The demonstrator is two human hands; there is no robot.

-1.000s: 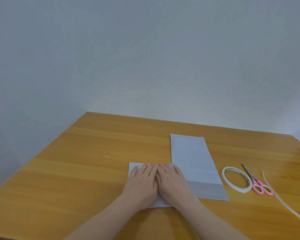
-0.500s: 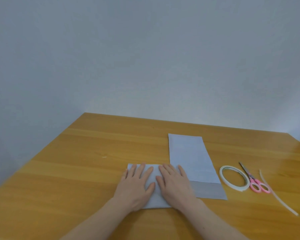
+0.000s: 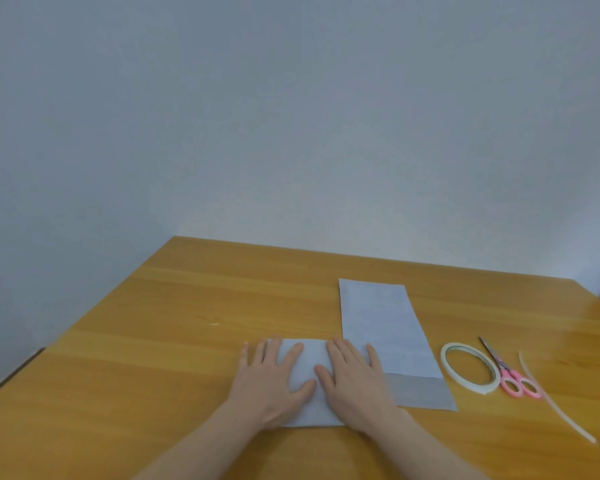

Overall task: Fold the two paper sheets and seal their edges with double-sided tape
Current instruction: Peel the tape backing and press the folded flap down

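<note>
We had both palms flat on the small folded pale-blue paper sheet [image 3: 307,372] at the near middle of the orange wooden surface [image 3: 153,341]: our left hand [image 3: 269,382] and right hand [image 3: 355,386] lay side by side, fingers straight and spread, pressing rather than gripping anything. The second, longer pale-blue paper sheet [image 3: 381,327] lay just beside it on the right, its near end turned up in a darker strip. We judged the paper light, limp and easily creased or slid on the smooth wood, best taken by pinching a free edge or corner. The white roll of double-sided tape [image 3: 445,367] and pink-handled scissors [image 3: 513,381] sat further right.
</note>
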